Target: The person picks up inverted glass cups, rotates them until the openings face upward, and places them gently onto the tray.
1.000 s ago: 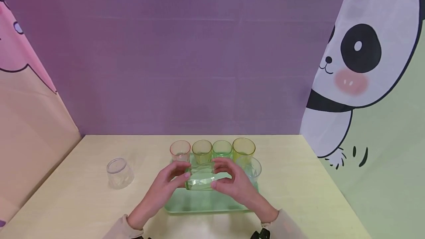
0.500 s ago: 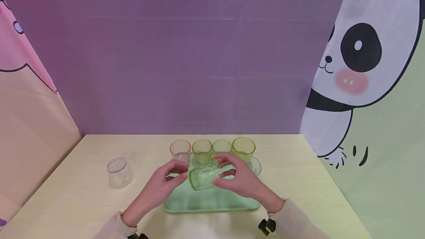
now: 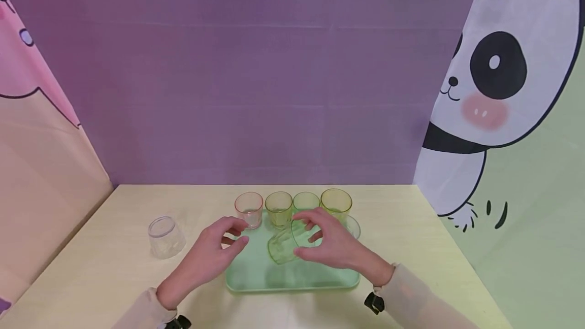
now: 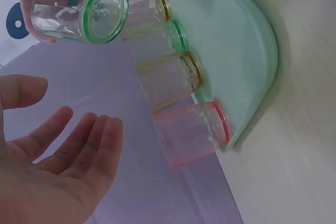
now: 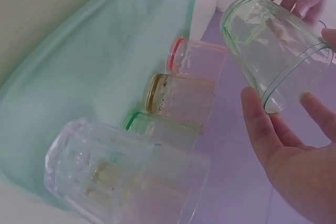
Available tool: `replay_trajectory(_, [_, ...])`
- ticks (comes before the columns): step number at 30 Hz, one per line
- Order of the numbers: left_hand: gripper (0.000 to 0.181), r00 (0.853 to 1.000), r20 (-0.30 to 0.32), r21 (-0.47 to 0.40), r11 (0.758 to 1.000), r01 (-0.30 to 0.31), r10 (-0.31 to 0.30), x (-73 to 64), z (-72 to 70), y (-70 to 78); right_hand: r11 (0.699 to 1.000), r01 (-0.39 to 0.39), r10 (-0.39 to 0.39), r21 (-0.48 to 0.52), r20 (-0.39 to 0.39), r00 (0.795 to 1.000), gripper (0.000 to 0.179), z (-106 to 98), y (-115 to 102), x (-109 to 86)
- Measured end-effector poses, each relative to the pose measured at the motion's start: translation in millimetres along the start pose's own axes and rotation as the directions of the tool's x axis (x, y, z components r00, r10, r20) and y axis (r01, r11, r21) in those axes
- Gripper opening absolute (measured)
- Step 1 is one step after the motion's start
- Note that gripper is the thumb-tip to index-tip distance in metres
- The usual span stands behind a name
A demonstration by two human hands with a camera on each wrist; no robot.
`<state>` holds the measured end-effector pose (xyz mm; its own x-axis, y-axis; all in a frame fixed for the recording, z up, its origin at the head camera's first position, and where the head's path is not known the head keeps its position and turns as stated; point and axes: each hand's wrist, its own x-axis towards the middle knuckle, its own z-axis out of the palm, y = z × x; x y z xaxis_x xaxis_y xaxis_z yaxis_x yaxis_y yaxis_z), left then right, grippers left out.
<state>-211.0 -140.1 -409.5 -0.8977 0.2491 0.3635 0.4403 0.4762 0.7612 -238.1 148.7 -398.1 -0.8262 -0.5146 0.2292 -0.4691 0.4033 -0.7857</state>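
My right hand (image 3: 335, 244) grips a green-tinted glass tumbler (image 3: 282, 246) near its rim, the thumb on one side and fingers on the other. Tilted on its side above the green tray (image 3: 292, 282), the tumbler has its base toward the left. My left hand (image 3: 211, 250) is apart from it, fingers loosely bent and holding nothing. Along the tray's far side stand a pink glass (image 3: 249, 206), an amber glass (image 3: 278, 206), a green glass (image 3: 306, 202) and a yellow glass (image 3: 336, 202). A clear glass (image 5: 121, 166) stands in front at the right, partly behind my right hand in the head view.
A clear glass (image 3: 166, 240) rests upside down on the pale wooden table (image 3: 114, 278), left of the tray. Behind the table rises a purple backdrop (image 3: 265, 90). Printed side panels, one with a panda (image 3: 484, 90), flank it.
My left hand has let go of the green tumbler and drawn away to the left. The right hand alone keeps the tumbler, which has tilted and shifted slightly right.
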Motion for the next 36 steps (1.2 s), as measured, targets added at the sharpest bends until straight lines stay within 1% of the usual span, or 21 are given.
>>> replay_trajectory(2, [0.019, 1.000, -0.006, 0.035, 0.999, 0.000, 0.000, 0.7, -2.1, -1.9, 0.999, 0.003, -0.003, -0.035, 0.002, 1.000, 0.058, -1, -1, 0.4])
replay_trajectory(5, [0.019, 1.000, -0.007, 0.096, 0.995, 0.027, -0.027, 0.6, -4.9, -4.3, 0.997, -0.007, 0.008, -0.080, 0.008, 1.000, 0.058, -2, -2, 0.4])
replay_trajectory(9, [0.019, 0.999, -0.006, 0.184, 0.982, 0.045, -0.045, 1.2, -9.6, -5.7, 0.986, -0.030, 0.032, -0.161, 0.012, 0.999, 0.059, -2, -2, 1.1])
replay_trajectory(15, [0.020, 1.000, 0.004, 0.300, 0.954, 0.021, -0.023, 2.4, -16.6, -6.1, 0.962, -0.027, 0.032, -0.271, 0.014, 0.999, 0.059, -6, -2, 3.6])
replay_trajectory(18, [0.021, 1.000, -0.003, 0.361, 0.932, 0.020, -0.020, 2.1, -20.6, -5.7, 0.949, -0.014, 0.021, -0.314, 0.020, 1.000, 0.059, -8, -2, 5.1])
replay_trajectory(21, [0.023, 1.000, -0.005, 0.427, 0.904, 0.012, -0.011, -0.6, -25.5, -4.6, 0.932, 0.007, 0.004, -0.361, 0.029, 1.000, 0.059, -8, -2, 6.7])
replay_trajectory(24, [0.024, 1.000, -0.002, 0.496, 0.868, -0.019, 0.023, -3.5, -30.6, -5.1, 0.913, 0.028, -0.013, -0.406, 0.041, 0.999, 0.058, -9, -2, 8.7])
replay_trajectory(28, [0.026, 0.996, -0.002, 0.560, 0.826, -0.070, 0.086, -4.1, -36.5, -9.0, 0.884, 0.037, -0.016, -0.465, 0.049, 0.999, 0.057, -9, -3, 10.7])
replay_trajectory(32, [0.026, 0.992, -0.004, 0.591, 0.800, -0.102, 0.129, -1.8, -41.3, -11.9, 0.862, 0.039, -0.018, -0.505, 0.048, 0.999, 0.056, -10, -3, 12.3])
replay_trajectory(36, [0.026, 0.989, 0.004, 0.612, 0.782, -0.120, 0.149, 0.8, -45.2, -12.2, 0.851, 0.053, -0.025, -0.522, 0.059, 0.998, 0.056, -11, -1, 14.0])
